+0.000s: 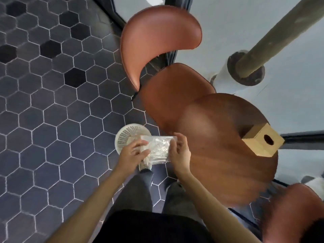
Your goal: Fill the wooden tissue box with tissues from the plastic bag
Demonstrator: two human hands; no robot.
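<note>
Bag [157, 148] held off the table's [228, 163] near edge, above the floor basket [126, 135], probably to open it with both hands free of the top. Left hand [132, 153] pinches its left end; right hand [180, 153] curls on the right end. Box [263, 142] sits at table's far edge, hole showing, unfilled.

Head view, steeply downward, close

Tissues inside the plastic bag [158, 148] are blurred.
</note>
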